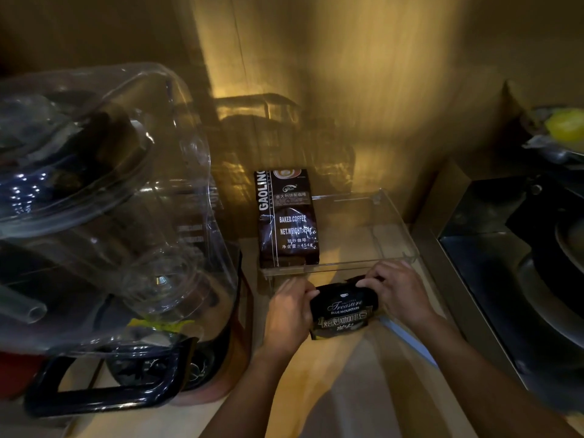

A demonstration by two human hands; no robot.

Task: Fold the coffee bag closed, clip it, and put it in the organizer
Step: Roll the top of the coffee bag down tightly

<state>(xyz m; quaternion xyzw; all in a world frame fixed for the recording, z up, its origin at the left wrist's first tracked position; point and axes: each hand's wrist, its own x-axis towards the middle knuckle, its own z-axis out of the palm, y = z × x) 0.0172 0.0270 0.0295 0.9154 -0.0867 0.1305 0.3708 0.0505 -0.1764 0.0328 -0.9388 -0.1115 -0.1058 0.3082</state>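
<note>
The black coffee bag (343,308), top rolled down, stands on the counter before the clear organizer (395,241).

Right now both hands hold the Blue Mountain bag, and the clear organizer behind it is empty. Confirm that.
Not quite. Both hands, left and right, hold the Blue Mountain bag, but the organizer isn't empty: the head view shows a Gaoling coffee bag standing in it.
</note>
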